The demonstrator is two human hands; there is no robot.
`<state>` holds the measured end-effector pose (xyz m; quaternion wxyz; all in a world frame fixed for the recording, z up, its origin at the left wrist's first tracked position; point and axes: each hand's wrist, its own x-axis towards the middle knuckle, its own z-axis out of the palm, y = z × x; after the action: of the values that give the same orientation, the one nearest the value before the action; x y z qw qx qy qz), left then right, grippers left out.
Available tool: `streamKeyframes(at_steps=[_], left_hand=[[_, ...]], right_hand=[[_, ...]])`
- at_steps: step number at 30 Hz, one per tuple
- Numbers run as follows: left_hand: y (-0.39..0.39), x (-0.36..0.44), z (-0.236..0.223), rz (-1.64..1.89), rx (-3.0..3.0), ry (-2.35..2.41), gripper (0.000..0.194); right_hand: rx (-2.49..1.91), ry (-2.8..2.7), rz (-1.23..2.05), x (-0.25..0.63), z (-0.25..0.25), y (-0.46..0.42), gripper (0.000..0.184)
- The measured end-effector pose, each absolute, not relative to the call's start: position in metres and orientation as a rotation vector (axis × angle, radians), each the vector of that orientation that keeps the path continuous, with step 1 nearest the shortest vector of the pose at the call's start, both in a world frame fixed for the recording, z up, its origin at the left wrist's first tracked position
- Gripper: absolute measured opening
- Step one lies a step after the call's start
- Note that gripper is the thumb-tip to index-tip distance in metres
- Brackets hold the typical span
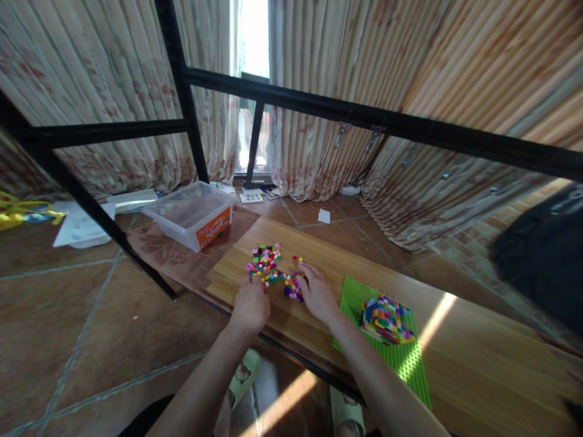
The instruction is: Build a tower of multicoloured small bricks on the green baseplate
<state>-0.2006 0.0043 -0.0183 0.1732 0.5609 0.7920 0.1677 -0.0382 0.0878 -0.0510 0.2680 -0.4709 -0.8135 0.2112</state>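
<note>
Small multicoloured toy building bricks [268, 262] lie in a loose pile on the wooden bench. My left hand [252, 305] is at the near left edge of the pile, its fingers curled down and closed. Whatever they hold, if anything, is hidden. My right hand [317, 293] rests at the pile's right side, fingers apart, next to a cluster of purple and pink bricks [293, 290]. To the right, a green studded baseplate [353, 294] bears a built block of many-coloured bricks [387, 318], partly behind my right forearm.
A clear plastic bin [182, 221] with an orange label stands on a brown mat left of the wooden bench [478, 358]. A black metal frame [291, 97] crosses above and beyond the bench. Curtains [337, 67] hang behind, and papers [323, 216] lie on the tiled floor.
</note>
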Motion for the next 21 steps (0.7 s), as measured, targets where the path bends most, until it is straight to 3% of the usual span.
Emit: streamKeyframes(at_steps=[8,21], left_hand=[[0.008,-0.19,-0.018,0.614,1.629,2.114,0.048],[0.018,-0.181,-0.025,0.466,1.895,2.307,0.026]], right_hand=[[-1.357,-2.01,0.58,-0.011,-0.033,0.061,0.036],[-1.321,-1.968,0.644,0.004,-0.031,0.041,0.03]])
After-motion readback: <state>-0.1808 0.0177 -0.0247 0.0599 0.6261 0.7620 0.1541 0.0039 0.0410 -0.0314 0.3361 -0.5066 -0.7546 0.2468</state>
